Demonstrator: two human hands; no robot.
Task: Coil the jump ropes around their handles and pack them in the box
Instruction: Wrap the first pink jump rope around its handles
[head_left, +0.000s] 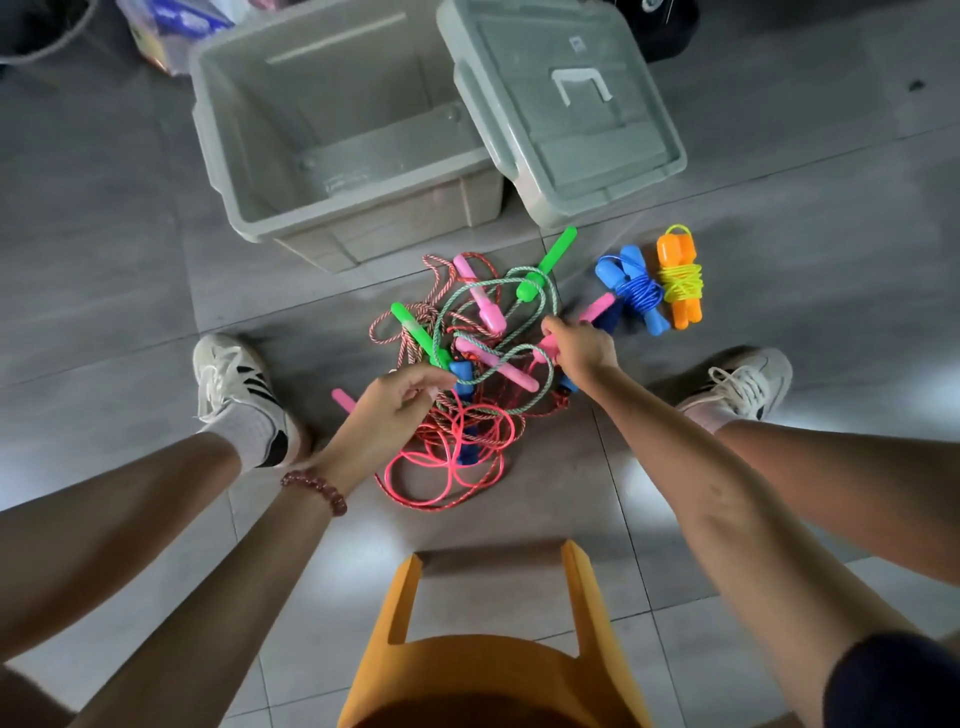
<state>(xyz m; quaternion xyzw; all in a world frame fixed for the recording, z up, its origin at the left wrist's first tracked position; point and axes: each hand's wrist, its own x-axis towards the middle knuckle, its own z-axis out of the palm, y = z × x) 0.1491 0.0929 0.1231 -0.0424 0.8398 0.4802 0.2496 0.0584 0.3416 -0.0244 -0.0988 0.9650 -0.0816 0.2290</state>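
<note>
Tangled heap of coloured jump ropes (467, 366) lies on the floor before an open grey plastic box (260, 130). Right hand (579, 347) grips a pink plastic handle (598, 306) slanting away-right; left hand (397, 402) fingers pinch the heap's left edge.

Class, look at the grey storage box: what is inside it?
Nothing shows inside the grey storage box: only its bare floor and walls. The lid overlaps its right edge, hiding that side wall.
</note>
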